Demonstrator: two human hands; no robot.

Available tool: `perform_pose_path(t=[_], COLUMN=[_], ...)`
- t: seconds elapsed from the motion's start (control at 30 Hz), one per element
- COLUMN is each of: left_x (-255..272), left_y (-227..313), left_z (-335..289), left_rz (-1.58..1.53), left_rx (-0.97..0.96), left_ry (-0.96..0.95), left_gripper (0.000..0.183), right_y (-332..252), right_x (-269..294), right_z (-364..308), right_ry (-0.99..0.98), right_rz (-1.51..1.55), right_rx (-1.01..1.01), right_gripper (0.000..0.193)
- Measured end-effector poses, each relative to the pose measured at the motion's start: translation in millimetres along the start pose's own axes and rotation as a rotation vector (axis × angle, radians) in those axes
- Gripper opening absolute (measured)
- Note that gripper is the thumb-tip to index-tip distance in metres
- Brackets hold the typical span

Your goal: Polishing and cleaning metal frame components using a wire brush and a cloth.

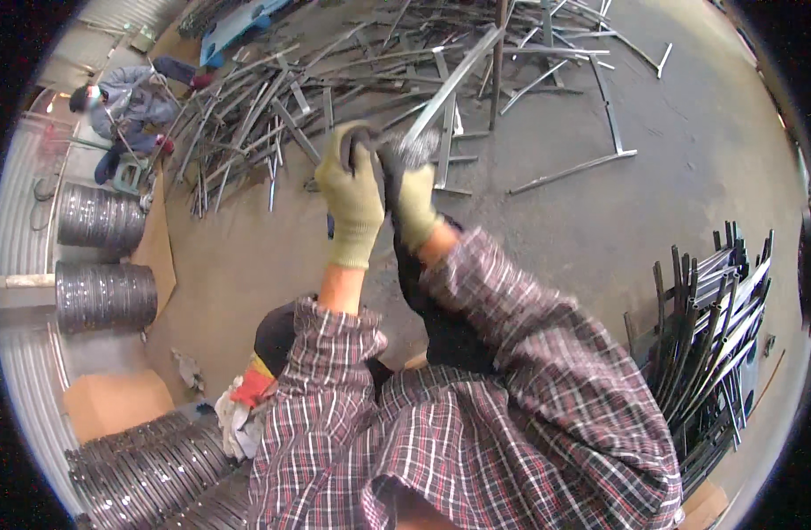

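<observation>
I am holding both gloved hands raised together, left hand and right hand clamping a dark sleeve-like cloth hanging between them, which I judge could snag on the metal bar behind.

The left hand and right hand are meeting side by side, touching, in front of the person's chest. A metal bar is slanting up and away from between them. Beyond it a heap of metal strips is sprawling across the floor. At the far left a seated worker is sitting behind two wire coils, one before the other. A rack of bars is standing to the right, and stacked rings are lying at the lower left.
</observation>
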State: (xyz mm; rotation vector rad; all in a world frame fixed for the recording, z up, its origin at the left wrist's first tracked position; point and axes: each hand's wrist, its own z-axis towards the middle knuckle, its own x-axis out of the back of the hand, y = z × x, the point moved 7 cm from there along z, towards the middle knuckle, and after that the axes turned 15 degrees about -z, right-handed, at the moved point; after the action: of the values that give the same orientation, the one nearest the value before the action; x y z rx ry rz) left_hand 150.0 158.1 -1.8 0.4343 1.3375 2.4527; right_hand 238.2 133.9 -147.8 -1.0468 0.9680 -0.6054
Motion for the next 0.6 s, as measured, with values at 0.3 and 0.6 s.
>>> perform_pose_path(t=[0.3, 0.6], left_x=[42, 75], left_y=[-3, 39], left_z=[-12, -53], left_rz=[-0.055, -0.078], left_rx=[-0.011, -0.115], left_ry=[0.104, -0.054], left_gripper=[0.022, 0.024], right_y=[-89, -115], right_x=[144, -39], right_z=[190, -73], right_ry=[-0.057, -1.388], right_rz=[-1.02, -1.41], right_rx=[0.251, 0.89], right_gripper=[0.029, 0.043])
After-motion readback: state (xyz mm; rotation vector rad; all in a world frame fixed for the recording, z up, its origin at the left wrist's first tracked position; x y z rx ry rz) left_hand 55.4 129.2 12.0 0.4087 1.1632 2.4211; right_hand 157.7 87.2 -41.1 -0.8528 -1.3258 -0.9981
